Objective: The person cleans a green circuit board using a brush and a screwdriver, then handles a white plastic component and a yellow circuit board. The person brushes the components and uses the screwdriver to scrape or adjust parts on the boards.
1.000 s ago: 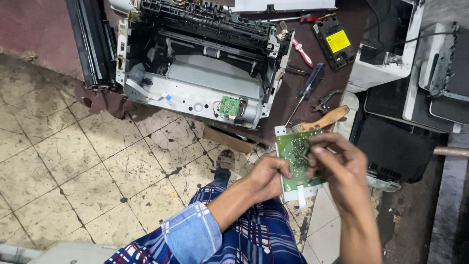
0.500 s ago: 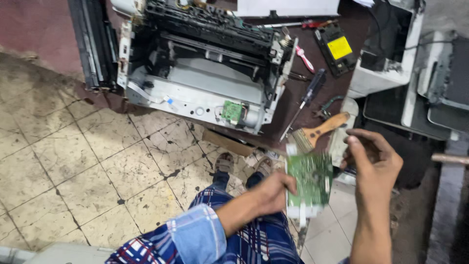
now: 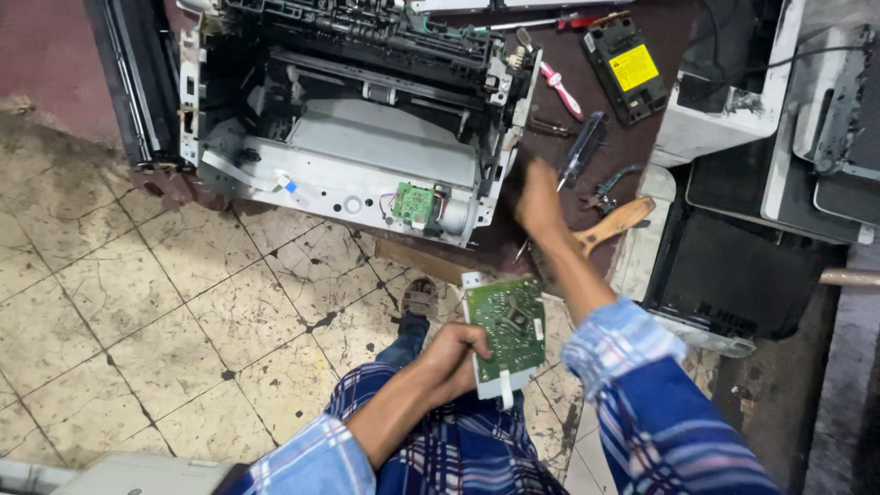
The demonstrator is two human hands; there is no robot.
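My left hand (image 3: 451, 359) grips a green circuit board (image 3: 507, 323) by its left edge, above my lap. My right hand (image 3: 538, 203) is stretched forward over the dark mat, blurred by motion, near a dark-handled screwdriver (image 3: 580, 149) and a wooden-handled tool (image 3: 616, 224). It looks empty, though the blur hides the fingers. An opened printer chassis (image 3: 357, 137) with a small green board (image 3: 413, 203) on its front lies just left of that hand.
A pink-handled tool (image 3: 559, 89) and a black module with a yellow label (image 3: 626, 69) lie on the mat. White and black printer housings (image 3: 770, 119) stand at the right. A tiled floor (image 3: 137, 312) spreads to the left; my sandalled foot (image 3: 419, 297) rests on it.
My right hand let go of the circuit board and reached forward towards the tools. My left hand now holds the board alone, lower and nearer my lap.
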